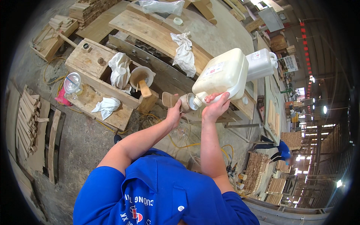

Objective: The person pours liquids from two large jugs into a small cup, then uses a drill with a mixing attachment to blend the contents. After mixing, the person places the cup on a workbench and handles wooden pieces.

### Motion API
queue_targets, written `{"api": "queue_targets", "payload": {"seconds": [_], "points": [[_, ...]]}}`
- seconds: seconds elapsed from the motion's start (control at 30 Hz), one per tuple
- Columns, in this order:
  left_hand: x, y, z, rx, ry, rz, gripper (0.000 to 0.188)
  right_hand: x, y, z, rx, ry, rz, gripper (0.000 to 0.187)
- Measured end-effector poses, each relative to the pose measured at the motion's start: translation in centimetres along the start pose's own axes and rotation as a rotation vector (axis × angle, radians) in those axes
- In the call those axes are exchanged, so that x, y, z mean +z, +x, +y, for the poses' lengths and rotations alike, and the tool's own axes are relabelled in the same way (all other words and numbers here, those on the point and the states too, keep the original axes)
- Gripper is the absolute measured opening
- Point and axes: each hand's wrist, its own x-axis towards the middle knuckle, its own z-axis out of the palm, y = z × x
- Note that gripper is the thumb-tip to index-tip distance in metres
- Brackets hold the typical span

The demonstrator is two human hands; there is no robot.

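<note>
My right hand point(215, 108) is closed round the handle of a large off-white plastic jerrycan point(219, 71), which is tipped on its side. Its neck points down to the left, at the mouth of a small brown-stained cup point(185, 104). Fingers wrapped about that cup, my left hand point(174, 115) holds it up under the neck. White shows inside the cup's mouth; whether liquid is flowing cannot be made out. Beside the cup is a brown, rounded piece point(169, 99) of unclear kind. A second whitish jerrycan point(260, 63) stands behind the first.
On the left, a wooden box bench point(80, 62) bears a white cloth bundle point(120, 69), a bucket point(141, 77) with a wooden paddle, and a clear tub point(72, 83). Another rag point(183, 52) drapes the long board. Yellow hoses point(174, 142) cross the floor. A person in blue point(284, 150) bends at far right.
</note>
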Motion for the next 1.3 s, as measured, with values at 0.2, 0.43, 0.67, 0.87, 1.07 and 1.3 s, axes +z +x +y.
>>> {"api": "queue_targets", "payload": {"seconds": [0.2, 0.43, 0.67, 0.87, 1.07, 1.3], "points": [[0.1, -0.1, 0.0, 0.010, -0.020, -0.030, 0.037, -0.1, 0.2, 0.3, -0.011, 0.002, 0.001, 0.032], [0.3, -0.3, 0.1, 0.026, -0.033, -0.023, 0.036, 0.2, 0.1, 0.4, -0.021, 0.005, 0.001, 0.031], [0.3, -0.3, 0.2, 0.020, -0.028, -0.019, 0.035, 0.5, 0.0, 0.4, -0.018, 0.004, 0.010, 0.031], [-0.2, 0.1, 0.1, 0.029, -0.032, -0.041, 0.035, 0.6, 0.1, 0.3, -0.005, 0.008, 0.009, 0.031], [-1.0, 0.3, 0.5, -0.025, -0.027, -0.003, 0.031, 0.8, 0.1, -0.1, -0.002, 0.008, 0.006, 0.030], [-1.2, 0.3, 0.7, -0.040, 0.003, 0.015, 0.033, 0.8, 0.1, -0.1, -0.006, 0.012, -0.004, 0.030]]}}
